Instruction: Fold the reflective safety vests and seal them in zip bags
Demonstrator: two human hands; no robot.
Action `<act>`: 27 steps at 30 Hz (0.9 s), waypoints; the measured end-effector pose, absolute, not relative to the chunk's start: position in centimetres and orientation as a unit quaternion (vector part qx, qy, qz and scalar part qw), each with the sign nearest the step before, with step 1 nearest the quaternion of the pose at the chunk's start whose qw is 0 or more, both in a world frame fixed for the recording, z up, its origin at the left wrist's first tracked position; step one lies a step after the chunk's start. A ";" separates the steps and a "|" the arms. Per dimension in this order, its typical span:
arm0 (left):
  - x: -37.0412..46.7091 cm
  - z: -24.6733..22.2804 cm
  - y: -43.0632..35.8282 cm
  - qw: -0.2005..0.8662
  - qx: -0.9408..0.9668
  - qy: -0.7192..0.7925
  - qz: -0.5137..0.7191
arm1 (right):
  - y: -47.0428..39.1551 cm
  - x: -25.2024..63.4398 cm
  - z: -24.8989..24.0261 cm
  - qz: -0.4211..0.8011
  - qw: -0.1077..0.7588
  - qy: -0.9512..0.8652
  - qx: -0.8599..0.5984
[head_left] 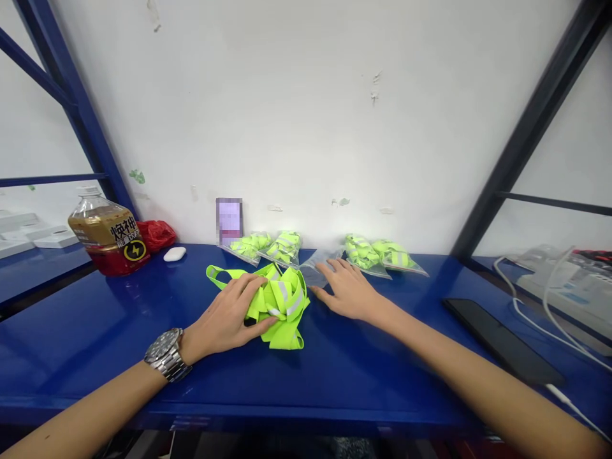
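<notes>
My left hand (pixel 236 312), with a metal watch on the wrist, is closed on the left side of a loosely folded bundle of neon-yellow reflective straps (pixel 287 299). One strap loop sticks out to the left behind my fingers. My right hand (pixel 348 288) lies palm down, fingers stretched out, on a clear plastic bag (pixel 315 264) that looks flat. Part of that bag is hidden under the hand. Behind it along the wall lie filled bags of the same straps: two on the left (pixel 285 247) and two on the right (pixel 394 254).
A phone-like screen (pixel 229 220) leans on the wall. To the left are a large drink bottle (pixel 108 233), a red plastic bag (pixel 157 234) and a white earbud case (pixel 174 254). At right a black phone (pixel 502 341) lies on the blue table (pixel 335 376) with a white cable (pixel 568 401).
</notes>
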State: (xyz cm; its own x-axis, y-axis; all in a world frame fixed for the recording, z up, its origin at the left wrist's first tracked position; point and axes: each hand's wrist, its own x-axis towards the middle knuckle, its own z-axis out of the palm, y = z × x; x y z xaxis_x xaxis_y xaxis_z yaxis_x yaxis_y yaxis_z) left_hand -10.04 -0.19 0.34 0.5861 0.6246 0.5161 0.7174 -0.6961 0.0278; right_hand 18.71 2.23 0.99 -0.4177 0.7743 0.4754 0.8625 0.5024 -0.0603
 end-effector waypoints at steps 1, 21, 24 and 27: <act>-9.9 0.2 -0.2 0.096 -0.884 -0.380 -0.255 | 2.6 19.1 0.6 -0.092 0.220 -0.848 -0.473; -7.4 5.0 1.5 0.043 -0.828 -0.392 -0.399 | 1.6 18.1 2.4 0.384 0.406 -0.781 -0.280; -5.5 8.4 2.1 -0.041 -0.779 -0.434 -0.450 | 1.5 17.7 2.0 0.492 0.468 -0.693 -0.241; -3.9 10.6 2.6 -0.191 -0.763 -0.425 -0.448 | 1.3 17.7 1.9 0.577 0.487 -0.617 -0.223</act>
State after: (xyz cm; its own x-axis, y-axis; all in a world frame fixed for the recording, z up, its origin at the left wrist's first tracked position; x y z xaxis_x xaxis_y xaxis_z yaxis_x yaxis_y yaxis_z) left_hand -3.93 2.62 10.61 0.2376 0.8200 0.5206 0.4771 -0.5654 0.6728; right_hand 17.70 1.26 1.87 -0.4267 0.8366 0.3435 -0.2875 0.2347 -0.9286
